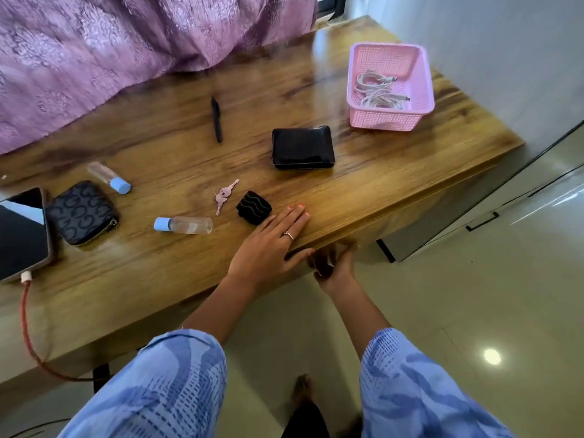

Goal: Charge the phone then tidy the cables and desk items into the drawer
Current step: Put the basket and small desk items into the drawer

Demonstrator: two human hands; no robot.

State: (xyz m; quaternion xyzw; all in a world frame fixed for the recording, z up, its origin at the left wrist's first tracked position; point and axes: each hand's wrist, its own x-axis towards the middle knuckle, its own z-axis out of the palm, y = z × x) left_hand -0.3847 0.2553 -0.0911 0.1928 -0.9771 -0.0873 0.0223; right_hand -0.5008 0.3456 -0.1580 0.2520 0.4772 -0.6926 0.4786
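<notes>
Wooden desk (363, 191) beside purple curtain. Phone (22, 229) far left, red cable (27, 314) plugged in — I judge charging done, tidying next. My left hand (271, 245) lies flat on near edge, fingers straight, just beside black band (253, 206). My right hand (333, 263) reaches under desk edge — grip hidden, probably feeling for drawer. Next: pull it open. White cables (379, 90) sit in pink basket (388, 116), far right.

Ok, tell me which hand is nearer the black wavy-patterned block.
Left. The left hand lies flat on the desk with its fingers right beside the black block; the right hand is below the desk edge, farther away.
</notes>
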